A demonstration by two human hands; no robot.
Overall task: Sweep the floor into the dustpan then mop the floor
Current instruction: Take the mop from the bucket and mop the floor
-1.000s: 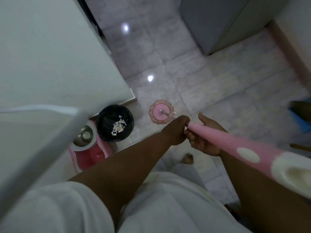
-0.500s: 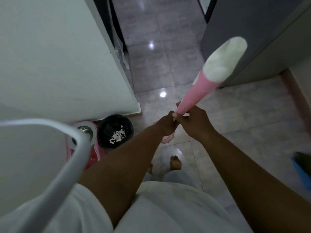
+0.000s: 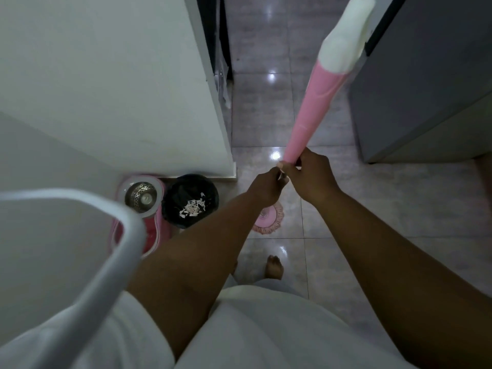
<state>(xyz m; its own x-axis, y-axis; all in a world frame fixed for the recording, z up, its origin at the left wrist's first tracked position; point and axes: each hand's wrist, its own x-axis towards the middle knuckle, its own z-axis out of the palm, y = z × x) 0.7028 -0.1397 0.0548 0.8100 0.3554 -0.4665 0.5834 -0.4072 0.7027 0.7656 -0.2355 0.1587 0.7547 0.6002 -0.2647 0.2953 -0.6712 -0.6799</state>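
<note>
Mop (image 3: 311, 107), gripped by left hand (image 3: 267, 186), right hand (image 3: 311, 177)

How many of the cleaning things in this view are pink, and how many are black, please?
Pink: 2, the mop and the spin bucket
Black: 1, the bin
Total: 3
</note>
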